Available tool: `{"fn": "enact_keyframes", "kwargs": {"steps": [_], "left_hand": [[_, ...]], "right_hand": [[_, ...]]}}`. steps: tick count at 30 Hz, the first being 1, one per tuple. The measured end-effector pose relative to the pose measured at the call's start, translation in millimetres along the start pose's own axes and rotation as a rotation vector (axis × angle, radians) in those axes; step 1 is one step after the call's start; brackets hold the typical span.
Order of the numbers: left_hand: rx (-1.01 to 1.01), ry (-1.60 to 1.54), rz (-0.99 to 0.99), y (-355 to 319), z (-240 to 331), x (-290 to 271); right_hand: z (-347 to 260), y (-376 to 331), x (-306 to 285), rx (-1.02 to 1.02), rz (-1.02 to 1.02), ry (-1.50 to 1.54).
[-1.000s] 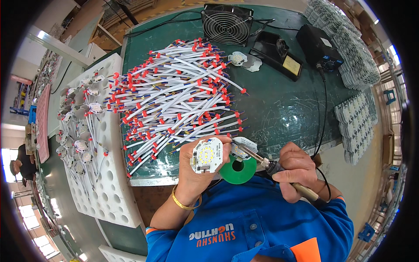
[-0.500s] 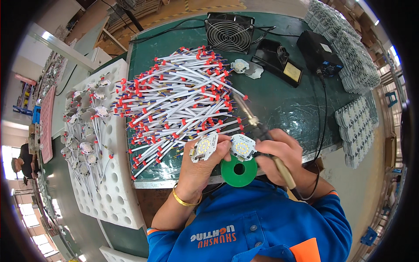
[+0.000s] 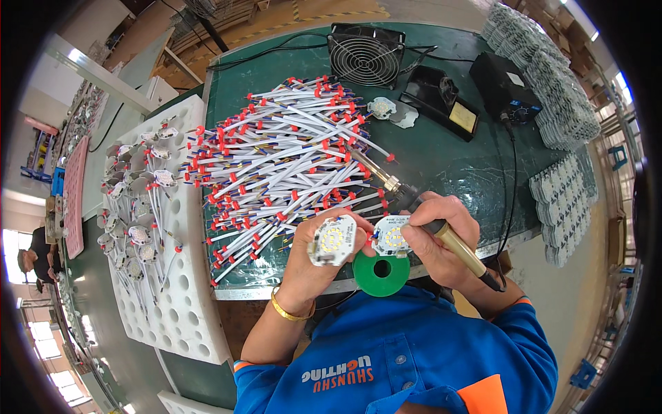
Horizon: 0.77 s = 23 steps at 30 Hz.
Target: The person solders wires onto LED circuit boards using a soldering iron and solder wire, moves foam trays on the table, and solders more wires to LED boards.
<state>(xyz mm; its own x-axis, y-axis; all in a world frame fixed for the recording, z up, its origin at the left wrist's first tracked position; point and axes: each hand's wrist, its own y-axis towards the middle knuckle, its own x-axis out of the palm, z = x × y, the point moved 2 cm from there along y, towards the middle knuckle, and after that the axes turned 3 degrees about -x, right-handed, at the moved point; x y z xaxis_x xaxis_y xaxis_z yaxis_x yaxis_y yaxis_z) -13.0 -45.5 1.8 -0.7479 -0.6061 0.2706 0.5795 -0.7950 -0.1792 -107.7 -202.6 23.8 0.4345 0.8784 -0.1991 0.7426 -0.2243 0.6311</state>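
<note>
In my left hand [image 3: 303, 270], closed, is a white LED board [image 3: 334, 241] with a ring of yellow chips, face up. My right hand [image 3: 436, 261] is wrapped round a soldering iron [image 3: 463, 254] whose metal tip points up and left over the wires. Its thumb and finger also rest on the edge of a second LED board [image 3: 391, 237], beside the first. A red bit shows between that board and my left fingertips. Just below the boards lies a green solder spool [image 3: 381, 284]. The wire ends at the boards are hidden.
A heap of white wires with red rings [image 3: 289, 159] covers the table's left half. Left of it, a white foam tray [image 3: 186, 310] holds several wired boards. Behind are a fan [image 3: 365, 58], an iron stand [image 3: 441, 100], a black soldering station [image 3: 505, 86] and stacked boards [image 3: 545, 76].
The soldering iron has swung left and flatter in my right hand. My right fingers have moved onto the second board, which has shifted slightly right. The left board has turned to face up more.
</note>
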Motion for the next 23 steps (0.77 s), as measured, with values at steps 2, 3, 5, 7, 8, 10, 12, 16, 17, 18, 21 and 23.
{"fn": "enact_keyframes", "kwargs": {"steps": [2,3,5,7,8,10,12,16,17,18,21,23], "left_hand": [[0.016,-0.031,0.024,1,-4,3],[0.03,-0.061,0.046,1,-6,3],[0.027,-0.107,0.014,2,-10,-2],[0.025,-0.152,-0.022,2,-12,-3],[0.051,-0.095,0.041,2,-14,-2],[0.078,-0.033,0.1,4,-13,1],[0.101,-0.064,0.142,6,-10,6],[0.013,-0.08,0.237,-2,-6,1],[0.018,-0.152,0.243,-5,-4,-5],[0.062,-0.209,0.228,-8,-4,-12],[0.17,-0.29,0.275,-20,0,-29],[0.203,-0.219,0.274,-30,3,-39]], "right_hand": [[1,-3,4,0.024,-0.003,0.054],[3,-4,7,0.116,0.0,0.141],[6,-10,14,0.206,0.005,0.229],[12,-18,24,0.407,0.081,0.535],[14,-17,27,0.349,0.093,0.478],[12,-15,27,0.345,0.104,0.452],[8,-11,22,0.339,0.121,0.424],[7,0,6,0.314,0.119,0.146],[10,4,0,0.226,0.125,0.052],[9,11,-16,0.173,0.112,-0.127],[34,17,-60,0.315,0.497,0.137],[55,20,-106,0.387,0.519,0.102]]}}
